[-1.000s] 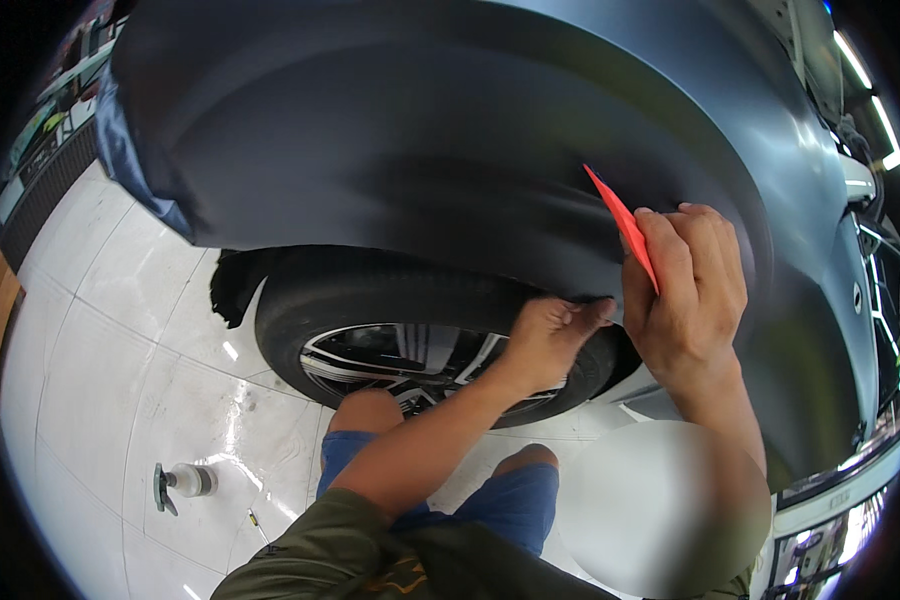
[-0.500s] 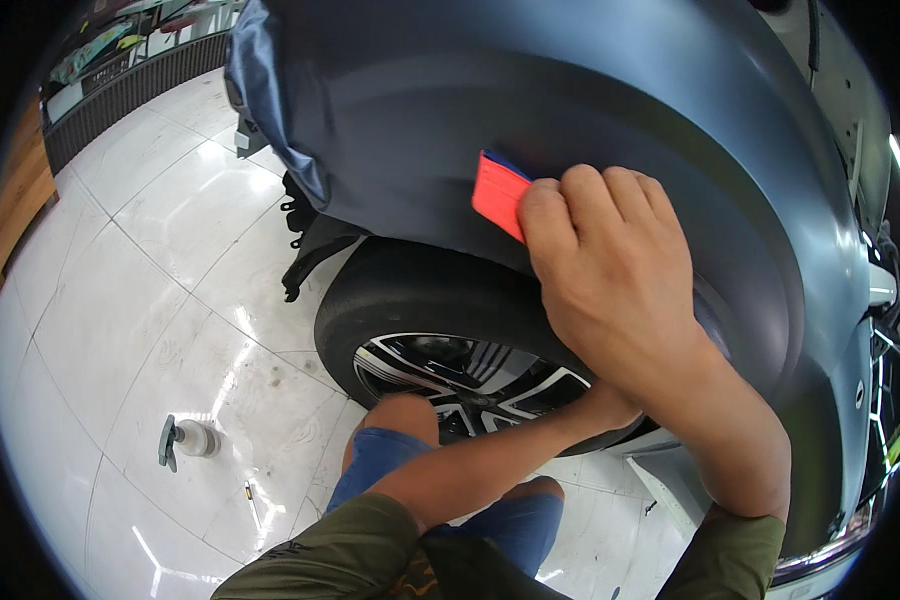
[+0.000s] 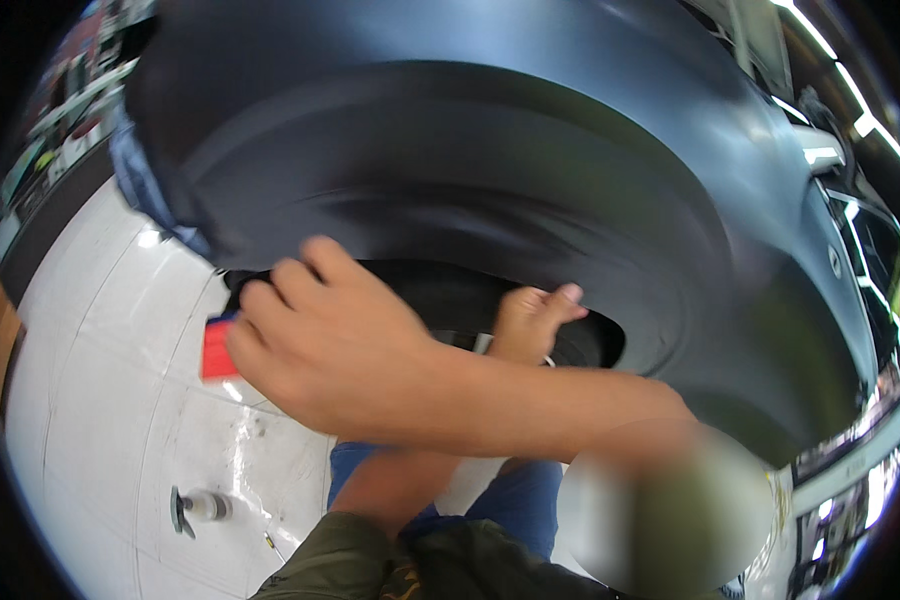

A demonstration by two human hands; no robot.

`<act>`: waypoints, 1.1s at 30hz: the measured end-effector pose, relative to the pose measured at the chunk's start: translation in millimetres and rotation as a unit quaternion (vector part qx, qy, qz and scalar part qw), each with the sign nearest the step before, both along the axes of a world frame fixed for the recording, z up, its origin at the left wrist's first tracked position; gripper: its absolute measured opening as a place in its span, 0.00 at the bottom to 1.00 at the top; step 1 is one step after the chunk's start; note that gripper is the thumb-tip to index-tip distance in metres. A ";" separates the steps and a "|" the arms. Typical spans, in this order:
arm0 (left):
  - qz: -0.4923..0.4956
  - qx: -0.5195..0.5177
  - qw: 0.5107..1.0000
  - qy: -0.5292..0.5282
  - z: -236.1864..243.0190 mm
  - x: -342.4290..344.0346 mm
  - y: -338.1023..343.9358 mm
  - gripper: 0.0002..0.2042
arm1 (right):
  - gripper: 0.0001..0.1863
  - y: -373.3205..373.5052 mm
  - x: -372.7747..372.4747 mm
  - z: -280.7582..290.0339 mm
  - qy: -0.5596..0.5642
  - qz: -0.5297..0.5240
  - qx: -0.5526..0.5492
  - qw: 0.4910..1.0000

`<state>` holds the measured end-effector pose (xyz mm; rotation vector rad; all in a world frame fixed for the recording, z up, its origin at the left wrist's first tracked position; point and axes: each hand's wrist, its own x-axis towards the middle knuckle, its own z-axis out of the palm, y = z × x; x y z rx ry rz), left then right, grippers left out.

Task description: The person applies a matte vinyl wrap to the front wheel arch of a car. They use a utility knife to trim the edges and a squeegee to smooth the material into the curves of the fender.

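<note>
In my right hand [image 3: 330, 345], its fingers closed, is a red squeegee [image 3: 218, 350] with a dark blue edge. This hand is out to the left, below the lower edge of dark grey-blue wrap film [image 3: 440, 150] on a car's front fender. My right forearm crosses in front of my left. By the wheel arch, my left hand [image 3: 532, 322] is closed at the film's lower edge, thumb pointing right; the film creases nearby. The tyre [image 3: 430, 280] shows only partly behind the film and hands.
A spray bottle [image 3: 205, 505] stands on the white tiled floor [image 3: 100, 400] at lower left, with a small thin tool [image 3: 272, 545] near it. Loose film [image 3: 140, 175] hangs at the fender's left end. A car mirror [image 3: 820, 150] sticks out at right.
My right hand has swung left and down off the fender with the squeegee. The left hand now shows at the film's edge. The film covers more of the wheel, and my view has shifted.
</note>
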<state>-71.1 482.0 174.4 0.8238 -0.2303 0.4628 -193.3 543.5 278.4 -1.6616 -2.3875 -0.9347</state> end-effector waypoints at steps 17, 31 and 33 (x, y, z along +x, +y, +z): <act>-0.056 -0.073 0.990 -0.111 12.7 13.3 -27.4 0.06 | 0.15 -278.1 193.5 -1.9 -0.045 -0.215 0.338 0.915; -0.083 -0.094 0.985 -0.114 4.3 20.6 -30.9 0.09 | 0.18 -255.1 182.3 -2.6 -0.125 -0.302 0.297 0.897; -0.095 -0.098 0.981 -0.136 0.0 29.4 -28.6 0.10 | 0.16 -259.4 177.8 1.6 -0.082 -0.276 0.286 0.914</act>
